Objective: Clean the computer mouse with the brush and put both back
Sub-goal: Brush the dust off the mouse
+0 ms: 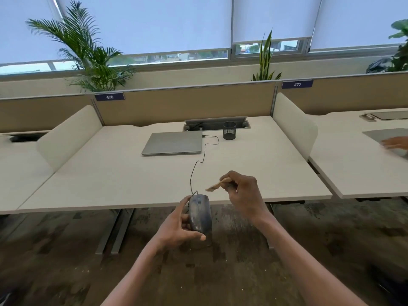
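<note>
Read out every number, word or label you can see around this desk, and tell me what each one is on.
"476": white digits on a dark blue tag at the top of the partition behind this desk.
"477": the same kind of blue tag on the next partition to the right.
No lettering or brand is readable on the closed laptop, the mouse or the brush.

- Soft, even daylight reaches me through the drawn blinds point(143, 23); no glare.
- My desk point(110, 173) is bright, its shadows faint; the carpet point(66, 261) beneath is dim and smeared.
- Straight lines bow toward the picture edges.
- A hand point(395, 143) at the right edge is motion-blurred.
</note>
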### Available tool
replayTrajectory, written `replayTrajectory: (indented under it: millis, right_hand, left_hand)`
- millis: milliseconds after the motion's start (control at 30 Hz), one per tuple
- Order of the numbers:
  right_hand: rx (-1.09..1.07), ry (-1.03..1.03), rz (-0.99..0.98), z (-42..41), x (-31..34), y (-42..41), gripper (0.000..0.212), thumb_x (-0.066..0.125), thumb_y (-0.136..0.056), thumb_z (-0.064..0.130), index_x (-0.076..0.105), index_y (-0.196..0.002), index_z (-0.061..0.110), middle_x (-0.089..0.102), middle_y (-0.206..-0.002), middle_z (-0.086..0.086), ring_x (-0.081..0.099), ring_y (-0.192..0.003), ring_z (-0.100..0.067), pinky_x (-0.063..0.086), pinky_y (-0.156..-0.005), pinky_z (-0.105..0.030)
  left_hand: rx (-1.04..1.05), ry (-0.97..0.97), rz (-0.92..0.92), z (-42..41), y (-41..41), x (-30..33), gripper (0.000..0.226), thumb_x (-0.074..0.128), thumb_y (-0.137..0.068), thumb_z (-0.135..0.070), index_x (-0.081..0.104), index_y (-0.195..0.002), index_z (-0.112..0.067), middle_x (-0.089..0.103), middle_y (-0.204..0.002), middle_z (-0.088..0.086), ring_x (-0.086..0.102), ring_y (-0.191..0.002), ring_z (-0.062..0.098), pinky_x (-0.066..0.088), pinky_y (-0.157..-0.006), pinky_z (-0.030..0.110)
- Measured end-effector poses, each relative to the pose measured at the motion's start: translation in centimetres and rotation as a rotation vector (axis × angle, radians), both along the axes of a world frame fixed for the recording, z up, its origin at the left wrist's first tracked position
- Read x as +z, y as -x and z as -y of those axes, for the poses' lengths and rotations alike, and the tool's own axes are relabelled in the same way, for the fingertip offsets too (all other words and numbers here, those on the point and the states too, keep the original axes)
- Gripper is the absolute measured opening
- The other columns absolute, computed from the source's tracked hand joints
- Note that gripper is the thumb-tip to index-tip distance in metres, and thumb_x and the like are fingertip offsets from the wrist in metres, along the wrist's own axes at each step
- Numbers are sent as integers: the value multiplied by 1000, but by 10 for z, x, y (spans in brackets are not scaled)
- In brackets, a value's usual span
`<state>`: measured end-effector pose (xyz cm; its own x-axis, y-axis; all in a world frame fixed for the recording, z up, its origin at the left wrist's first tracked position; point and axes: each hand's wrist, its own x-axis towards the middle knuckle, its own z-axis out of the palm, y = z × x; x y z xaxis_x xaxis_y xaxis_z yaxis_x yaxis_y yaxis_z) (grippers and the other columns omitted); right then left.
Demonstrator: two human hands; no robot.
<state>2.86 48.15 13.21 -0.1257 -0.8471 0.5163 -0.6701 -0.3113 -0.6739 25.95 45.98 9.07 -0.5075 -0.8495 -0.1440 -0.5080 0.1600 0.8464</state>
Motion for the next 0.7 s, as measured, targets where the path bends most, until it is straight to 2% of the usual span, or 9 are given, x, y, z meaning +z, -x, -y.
replayTrajectory:
  millis: [133,200,267,400,567,700]
  right_hand:
    - [-69,-17,33,11,-15,-8,14,77,-86,8,78,-100,12,74,-97,-1,65,-80,-5,50,-67,-8]
    - [-105,-92,87,16,-24,-13,13,75,-88,10,78,-100,15,73,-101,-1,67,-86,-12,58,-74,-22]
    - [-132,-192,161,21,-32,-18,11,71,-90,13,77,-99,17,73,-102,2,69,-89,-17,59,-80,-36]
    - [-126,-363,327,31,-46,-26,8,69,-90,16,76,-93,20,73,-96,9,71,-89,-16,58,-83,-33]
    - [9,-581,706,39,-60,-31,7,70,-91,11,73,-85,12,75,-89,-6,72,-92,-27,63,-82,-46]
    - [104,-670,821,40,-66,-30,7,69,-93,13,71,-88,9,76,-90,-9,74,-89,-28,62,-80,-48]
  left_hand:
    - [12,-24,13,-2,-1,-2,126,92,-60,-39,11,-157,-35,66,-128,13,68,-112,25,52,-105,43]
    - [4,-25,30,-3,-1,-5,128,91,-59,-40,10,-158,-34,67,-125,11,68,-110,24,54,-103,42]
    - [-8,-53,3,-3,0,-10,129,93,-59,-35,10,-158,-36,70,-121,10,71,-107,25,55,-101,43]
    - [-25,-85,-25,-3,0,-18,131,96,-59,-32,10,-158,-38,73,-118,9,73,-106,24,55,-100,46]
    - [-35,-104,-27,3,1,-22,129,96,-60,-32,12,-157,-41,73,-120,9,72,-107,24,55,-101,46]
    - [-28,-114,-8,9,-3,-23,125,97,-58,-39,14,-150,-53,70,-122,4,71,-109,19,56,-100,40]
